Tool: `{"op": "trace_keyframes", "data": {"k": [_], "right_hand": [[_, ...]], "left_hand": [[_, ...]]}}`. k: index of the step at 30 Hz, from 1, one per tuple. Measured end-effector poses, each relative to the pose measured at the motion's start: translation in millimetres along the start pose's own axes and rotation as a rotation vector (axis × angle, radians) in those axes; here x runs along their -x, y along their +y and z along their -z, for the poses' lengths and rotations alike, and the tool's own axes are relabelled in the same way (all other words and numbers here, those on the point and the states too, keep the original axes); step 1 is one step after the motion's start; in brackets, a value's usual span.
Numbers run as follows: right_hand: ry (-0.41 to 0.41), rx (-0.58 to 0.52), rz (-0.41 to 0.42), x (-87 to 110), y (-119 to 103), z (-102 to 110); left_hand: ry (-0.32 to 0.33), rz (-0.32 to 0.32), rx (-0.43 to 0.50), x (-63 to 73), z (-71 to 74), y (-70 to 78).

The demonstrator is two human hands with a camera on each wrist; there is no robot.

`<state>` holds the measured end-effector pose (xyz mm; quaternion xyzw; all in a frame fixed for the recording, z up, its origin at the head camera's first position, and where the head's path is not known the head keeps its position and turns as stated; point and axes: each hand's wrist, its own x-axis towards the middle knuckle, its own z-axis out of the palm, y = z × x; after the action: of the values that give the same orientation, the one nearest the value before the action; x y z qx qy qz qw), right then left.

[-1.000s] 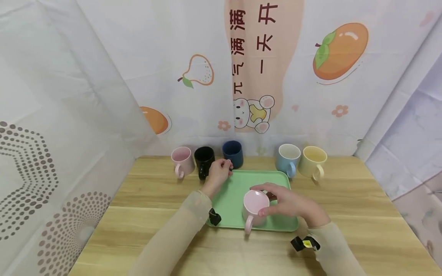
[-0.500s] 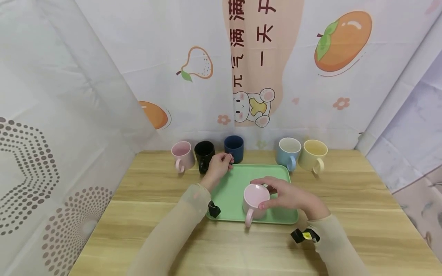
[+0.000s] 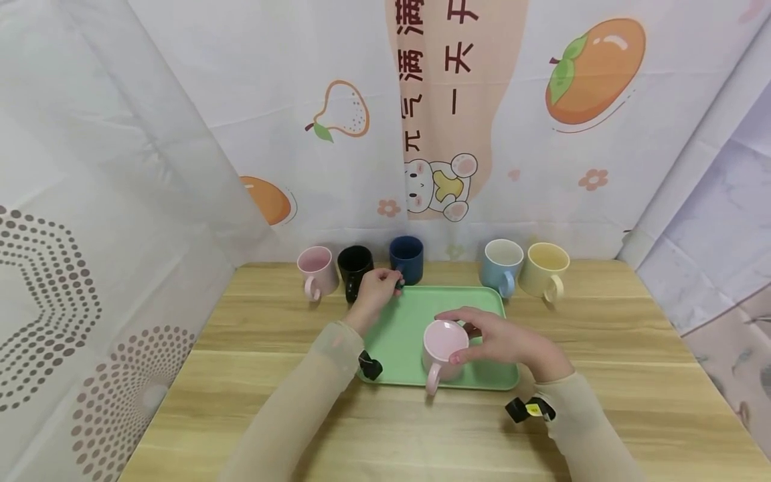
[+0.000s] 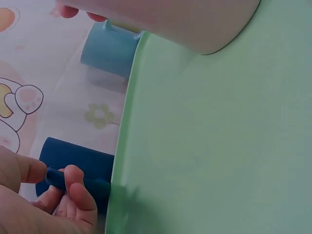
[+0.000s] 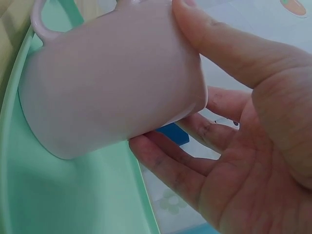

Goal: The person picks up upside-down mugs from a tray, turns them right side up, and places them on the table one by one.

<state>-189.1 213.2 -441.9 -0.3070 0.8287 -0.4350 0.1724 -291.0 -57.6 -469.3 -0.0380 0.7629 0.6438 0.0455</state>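
Observation:
In the head view, my left hand [image 3: 375, 294] reaches past the left end of the green tray [image 3: 394, 371]. Its thumb and fingers pinch the handle of a dark blue mug [image 3: 407, 260] standing behind the tray; the left wrist view shows the handle [image 4: 56, 179] between them. My right hand [image 3: 502, 341] grips a pale pink mug [image 3: 444, 351] near its rim, thumb on the near side and fingers around the far side. This mug is upright over the front of the tray, its handle turned toward me. In the right wrist view its base is at the tray surface.
A second pink mug [image 3: 318, 271] and a black mug [image 3: 355, 268] stand at the back left, the black one partly behind my left hand. A light blue mug [image 3: 501, 266] and a yellow mug [image 3: 545, 271] stand at the back right. A printed curtain [image 3: 349, 167] hangs behind the wooden table [image 3: 241, 348].
The scene sits slightly higher in the head view than a second ago. Both hands keep their holds, and the mugs stay in place relative to the tray.

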Motion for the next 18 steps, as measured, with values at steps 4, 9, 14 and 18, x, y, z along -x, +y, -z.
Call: {"op": "trace_keyframes", "data": {"k": [4,9,14,18], "right_hand": [[-0.001,-0.003,0.001,-0.6,0.2,-0.8],[-0.003,-0.002,0.008,-0.4,-1.3,-0.2],[0.002,-0.008,0.005,1.5,-1.2,-0.6],[0.002,-0.013,0.017,1.2,-1.6,-1.1]], "left_hand": [[0.022,-0.007,-0.025,4.3,6.2,0.8],[0.030,-0.036,-0.079,10.4,13.3,3.2],[0.045,-0.074,-0.132,16.4,17.5,6.9],[0.040,-0.112,-0.182,25.9,20.6,13.4]]}}
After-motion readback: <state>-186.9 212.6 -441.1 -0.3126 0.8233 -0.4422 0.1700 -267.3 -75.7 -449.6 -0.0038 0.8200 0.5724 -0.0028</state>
